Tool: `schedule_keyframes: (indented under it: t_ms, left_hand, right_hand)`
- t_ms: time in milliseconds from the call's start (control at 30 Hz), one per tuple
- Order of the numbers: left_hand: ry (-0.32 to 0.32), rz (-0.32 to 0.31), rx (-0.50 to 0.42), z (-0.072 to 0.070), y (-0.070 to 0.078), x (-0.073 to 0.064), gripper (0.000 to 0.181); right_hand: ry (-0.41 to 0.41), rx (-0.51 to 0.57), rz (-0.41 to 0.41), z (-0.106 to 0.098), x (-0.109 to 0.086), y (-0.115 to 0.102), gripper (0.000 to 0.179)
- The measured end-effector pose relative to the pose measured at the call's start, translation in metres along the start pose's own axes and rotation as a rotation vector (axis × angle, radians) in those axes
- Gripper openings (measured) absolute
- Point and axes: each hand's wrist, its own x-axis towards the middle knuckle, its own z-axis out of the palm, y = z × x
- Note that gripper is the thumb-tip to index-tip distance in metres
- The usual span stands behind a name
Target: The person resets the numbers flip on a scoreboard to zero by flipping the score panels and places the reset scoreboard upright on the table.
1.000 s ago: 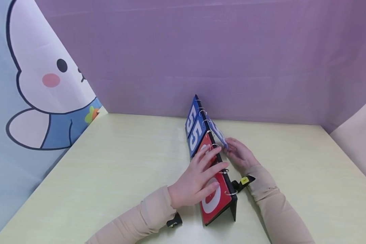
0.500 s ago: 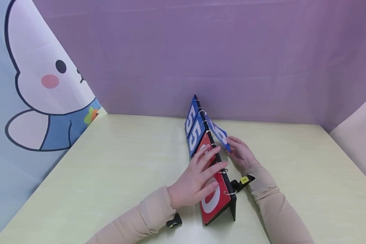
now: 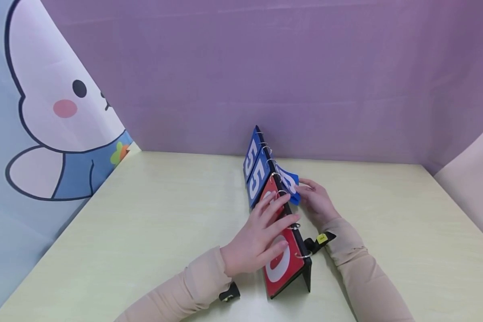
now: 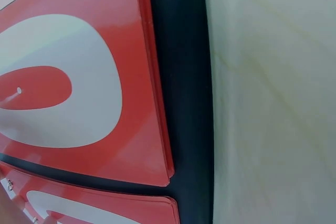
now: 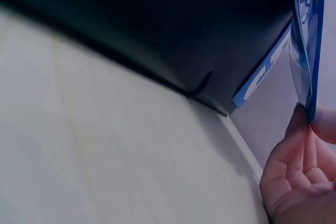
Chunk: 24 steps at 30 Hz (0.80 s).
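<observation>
A tabletop flip scoreboard (image 3: 307,267) with ring-bound number cards stands like a tent on the table. Its left face carries blue cards (image 3: 258,181) reading 5 and 5, then red cards (image 3: 295,257) with a 0 on the near one. Fingers spread, my left hand (image 3: 247,243) rests on that red side, fingertips reaching the top edge and rings. Behind the board my right hand (image 3: 317,203) pinches the lower end of a few blue cards (image 3: 290,181) between thumb and fingers, as the right wrist view also shows. Those cards are slightly bowed.
The pale table (image 3: 177,197) spreads to both sides of the scoreboard. A purple cloth backdrop (image 3: 241,80) rises behind, with a cartoon-print sheet (image 3: 44,112) at the left. A black wrist strap (image 3: 321,240) with a yellow label sits at the right wrist.
The blue cards in my right hand have bent and turned, so more of their number face shows to the head view. My left hand has stayed in place on the red side.
</observation>
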Motion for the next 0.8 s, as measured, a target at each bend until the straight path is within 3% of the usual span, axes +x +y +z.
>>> schedule_keyframes:
  t_ms: [100,267,567,700,800]
  left_hand:
    - [-0.002,-0.005,0.001,-0.0004,0.0006,-0.0003,0.05]
    - [0.001,-0.002,0.008,0.0007,-0.0003,-0.001,0.051]
    - [-0.006,-0.018,-0.014,0.0003,0.0004,-0.0009,0.052]
    - [-0.007,-0.018,-0.007,-0.0003,0.0008,-0.0009,0.053]
    - [-0.006,-0.022,-0.011,-0.001,0.0013,-0.001,0.053]
  right_hand:
    - [0.037,-0.126,-0.063,-0.0006,0.001,0.001,0.048]
    - [0.066,-0.156,-0.113,0.0013,0.0024,0.0013,0.043]
    - [0.051,-0.026,-0.084,0.0025,0.002,0.0004,0.035]
    - [0.041,0.097,-0.047,0.0033,0.0007,-0.0015,0.029]
    - [0.032,0.183,-0.041,0.004,0.0007,-0.0046,0.034]
